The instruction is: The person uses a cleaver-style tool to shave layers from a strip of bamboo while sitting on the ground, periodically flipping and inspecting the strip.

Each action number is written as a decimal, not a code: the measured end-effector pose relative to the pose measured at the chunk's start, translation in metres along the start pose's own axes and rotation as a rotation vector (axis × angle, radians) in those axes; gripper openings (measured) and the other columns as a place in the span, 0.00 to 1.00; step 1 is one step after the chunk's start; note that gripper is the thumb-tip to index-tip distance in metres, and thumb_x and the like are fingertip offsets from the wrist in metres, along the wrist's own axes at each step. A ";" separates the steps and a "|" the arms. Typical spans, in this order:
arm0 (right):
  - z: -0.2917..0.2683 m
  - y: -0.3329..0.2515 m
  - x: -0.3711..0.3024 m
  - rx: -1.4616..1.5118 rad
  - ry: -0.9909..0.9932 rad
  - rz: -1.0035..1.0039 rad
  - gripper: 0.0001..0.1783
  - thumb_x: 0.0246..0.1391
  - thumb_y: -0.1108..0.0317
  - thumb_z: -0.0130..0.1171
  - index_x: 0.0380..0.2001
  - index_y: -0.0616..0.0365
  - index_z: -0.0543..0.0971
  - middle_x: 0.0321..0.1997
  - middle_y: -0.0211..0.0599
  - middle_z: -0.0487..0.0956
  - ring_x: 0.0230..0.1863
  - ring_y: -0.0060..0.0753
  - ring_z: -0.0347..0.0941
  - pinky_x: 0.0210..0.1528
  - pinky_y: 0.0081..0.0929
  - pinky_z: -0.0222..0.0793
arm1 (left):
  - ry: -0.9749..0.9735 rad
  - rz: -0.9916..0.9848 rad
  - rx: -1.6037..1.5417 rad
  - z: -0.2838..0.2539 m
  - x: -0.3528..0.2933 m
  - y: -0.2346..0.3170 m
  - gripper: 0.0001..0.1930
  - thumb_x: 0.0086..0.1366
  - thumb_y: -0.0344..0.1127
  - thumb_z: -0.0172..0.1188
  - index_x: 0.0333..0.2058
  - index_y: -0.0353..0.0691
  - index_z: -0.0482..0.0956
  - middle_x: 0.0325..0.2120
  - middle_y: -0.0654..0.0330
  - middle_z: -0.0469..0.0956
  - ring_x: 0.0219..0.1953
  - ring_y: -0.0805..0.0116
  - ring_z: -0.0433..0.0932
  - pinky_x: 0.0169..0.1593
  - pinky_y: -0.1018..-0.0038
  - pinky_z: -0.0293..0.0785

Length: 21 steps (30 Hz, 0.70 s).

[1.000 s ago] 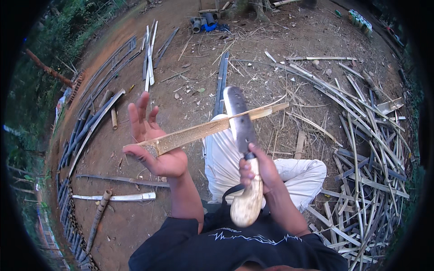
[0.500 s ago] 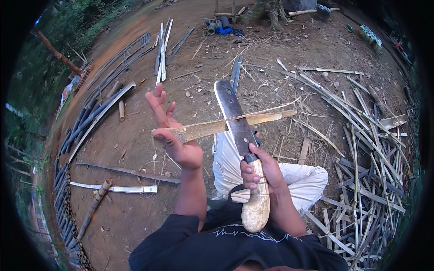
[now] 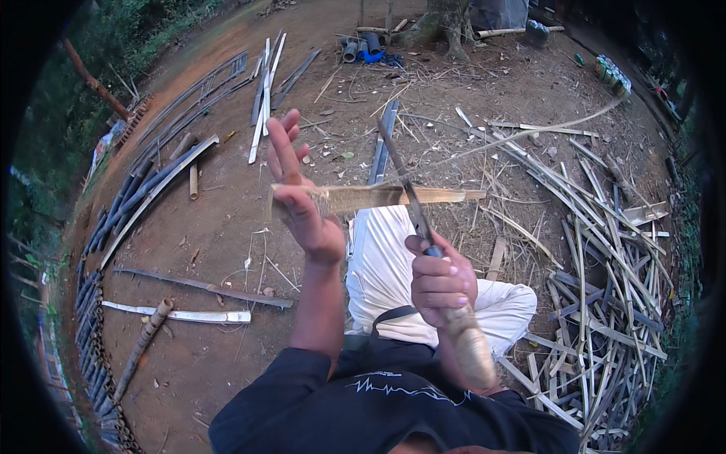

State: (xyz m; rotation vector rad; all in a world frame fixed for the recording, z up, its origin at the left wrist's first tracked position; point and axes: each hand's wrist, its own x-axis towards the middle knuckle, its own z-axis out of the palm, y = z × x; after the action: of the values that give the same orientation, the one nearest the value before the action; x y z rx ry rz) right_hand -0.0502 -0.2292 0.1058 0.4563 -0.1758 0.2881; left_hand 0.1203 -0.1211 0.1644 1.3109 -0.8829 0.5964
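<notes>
My left hand (image 3: 316, 231) holds a split bamboo strip (image 3: 363, 198) level, its wide end between the thumb and the palm side, the other fingers stretched upward. The strip's narrower end points right. My right hand (image 3: 442, 284) is wrapped round the grip of a machete (image 3: 403, 178) with a dark blade and a thick pale handle that bulges at its butt. The blade stands nearly edge-on, slanting up and left, and crosses the strip past its middle. Whether it touches the wood I cannot tell. A long thin bamboo sliver (image 3: 544, 135) arcs through the air to the right.
A big pile of bamboo strips (image 3: 605, 333) lies at right. Dark bamboo poles (image 3: 140, 197) are stacked at left, near a short pole (image 3: 144, 348). Ahead, a flat strip (image 3: 384, 140) lies on the ground, and a tree trunk (image 3: 451, 30) stands at the back. My pale trousers (image 3: 378, 257) are below the blade.
The sliver lying along the strip has come off and flown right. The machete has turned edge-on, its handle butt swinging right. My left hand has shifted slightly right, still holding the strip.
</notes>
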 end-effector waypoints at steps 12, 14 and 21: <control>-0.009 -0.057 -0.043 -1.196 0.767 -1.073 0.15 0.65 0.54 0.57 0.38 0.55 0.70 0.20 0.29 0.70 0.15 0.23 0.67 0.17 0.26 0.68 | -0.408 -0.210 -0.535 0.104 0.161 0.022 0.43 0.73 0.68 0.27 0.53 0.30 0.73 0.27 0.55 0.77 0.31 0.65 0.77 0.40 0.66 0.76; -0.013 -0.074 -0.064 -1.343 0.960 -1.220 0.17 0.57 0.64 0.69 0.38 0.57 0.70 0.22 0.30 0.73 0.16 0.22 0.70 0.18 0.24 0.69 | -0.526 -0.222 -0.728 0.129 0.195 0.070 0.38 0.73 0.66 0.34 0.48 0.31 0.74 0.17 0.63 0.66 0.19 0.71 0.68 0.26 0.71 0.71; 0.001 -0.117 -0.075 -1.720 0.890 -1.412 0.27 0.47 0.65 0.77 0.44 0.62 0.72 0.37 0.38 0.84 0.24 0.18 0.76 0.24 0.18 0.72 | -0.925 -0.073 -1.003 0.176 0.279 0.132 0.33 0.77 0.57 0.36 0.57 0.29 0.70 0.11 0.70 0.61 0.12 0.76 0.68 0.20 0.72 0.76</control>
State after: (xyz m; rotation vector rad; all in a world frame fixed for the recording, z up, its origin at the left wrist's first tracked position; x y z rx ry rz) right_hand -0.0846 -0.3475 0.0423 -1.2976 0.7601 -1.0522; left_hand 0.1320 -0.2969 0.4730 0.6158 -1.5821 -0.5655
